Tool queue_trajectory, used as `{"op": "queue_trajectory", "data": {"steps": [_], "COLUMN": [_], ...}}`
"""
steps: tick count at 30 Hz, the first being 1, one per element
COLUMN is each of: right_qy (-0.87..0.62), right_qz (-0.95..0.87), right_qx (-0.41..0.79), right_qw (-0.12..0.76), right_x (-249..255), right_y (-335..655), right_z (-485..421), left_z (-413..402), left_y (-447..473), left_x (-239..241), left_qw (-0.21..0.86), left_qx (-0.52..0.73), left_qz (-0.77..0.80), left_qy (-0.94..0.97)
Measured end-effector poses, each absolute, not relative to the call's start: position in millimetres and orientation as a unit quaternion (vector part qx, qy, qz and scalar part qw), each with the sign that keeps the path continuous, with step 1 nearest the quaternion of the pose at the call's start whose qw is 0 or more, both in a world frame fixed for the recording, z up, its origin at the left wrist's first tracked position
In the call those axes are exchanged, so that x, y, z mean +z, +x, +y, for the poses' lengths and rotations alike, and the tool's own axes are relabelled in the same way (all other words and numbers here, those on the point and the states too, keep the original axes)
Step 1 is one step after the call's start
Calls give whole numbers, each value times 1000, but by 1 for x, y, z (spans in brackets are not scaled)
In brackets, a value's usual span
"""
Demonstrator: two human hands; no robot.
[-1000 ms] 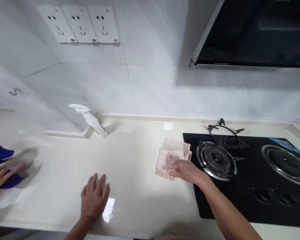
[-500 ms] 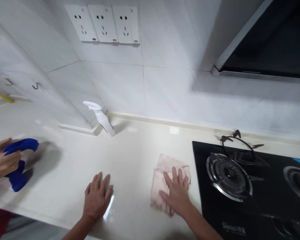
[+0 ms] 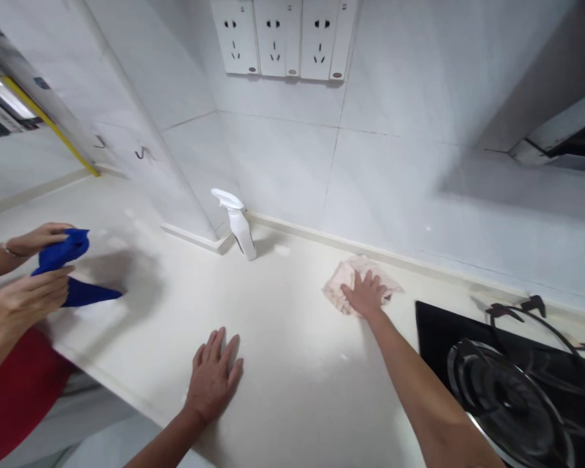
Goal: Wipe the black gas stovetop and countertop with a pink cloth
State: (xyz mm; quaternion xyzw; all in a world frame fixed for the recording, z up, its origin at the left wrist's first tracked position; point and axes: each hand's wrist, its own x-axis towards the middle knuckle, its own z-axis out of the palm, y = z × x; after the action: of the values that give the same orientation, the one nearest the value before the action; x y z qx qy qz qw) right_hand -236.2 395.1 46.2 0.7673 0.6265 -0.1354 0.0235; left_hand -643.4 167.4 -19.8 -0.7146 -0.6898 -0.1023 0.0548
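Slippage seems the risk: the right hand lies flat, unclenched, on the pink cloth near the back edge of the countertop, so the cloth could bunch or skid toward the hob, while the left hand rests open by the front edge.

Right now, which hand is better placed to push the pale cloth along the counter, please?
Right: the right hand lies flat on the pale cloth; the left hand rests bare on the counter, well apart.
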Motion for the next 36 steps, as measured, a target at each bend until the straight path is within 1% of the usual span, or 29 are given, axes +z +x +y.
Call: {"op": "queue_trajectory", "data": {"steps": [3,7,10,12,14,18,20,23,26,30,33,36], "right_qy": [676,506,380,336,369,592,679,737,765,775,773,731], "right_qz": [717,830,888,904,894,789,721,665,636,627,624,654], "right_qx": [-169,-234,-254,-259,-249,-165,-134,-112,-97,-72,-71,-112], "right_qw": [22,0,-51,-57,-38,15,40,32,12,-36,-91,-158], "right_x": [52,44,35,30,28,30,33,31,21,-4,-20,-28], "right_y": [-307,-369,-366,-342,-306,-217,-178,-146,-156,-208,-247,-256], "right_z": [376,286,223,209,222,289,318,330,300,209,133,78], "left_z": [166,166,166,167,168,169,170,172,173,175,176,177], "left_y": [-645,-649,-651,-651,-650,-648,-648,-647,-644,-638,-637,-640], "left_x": [-21,-22,-22,-21,-19,-15,-14,-13,-11,-5,-1,1], "left_qw": [69,102,108,101,90,76,71,65,57,40,29,10], "left_qx": [-109,-116,-123,-123,-116,-101,-99,-97,-92,-83,-85,-89], "left_qz": [-684,-672,-668,-669,-673,-686,-689,-690,-694,-702,-706,-707], "left_qy": [-718,-725,-726,-726,-725,-717,-714,-715,-712,-706,-703,-702]}}
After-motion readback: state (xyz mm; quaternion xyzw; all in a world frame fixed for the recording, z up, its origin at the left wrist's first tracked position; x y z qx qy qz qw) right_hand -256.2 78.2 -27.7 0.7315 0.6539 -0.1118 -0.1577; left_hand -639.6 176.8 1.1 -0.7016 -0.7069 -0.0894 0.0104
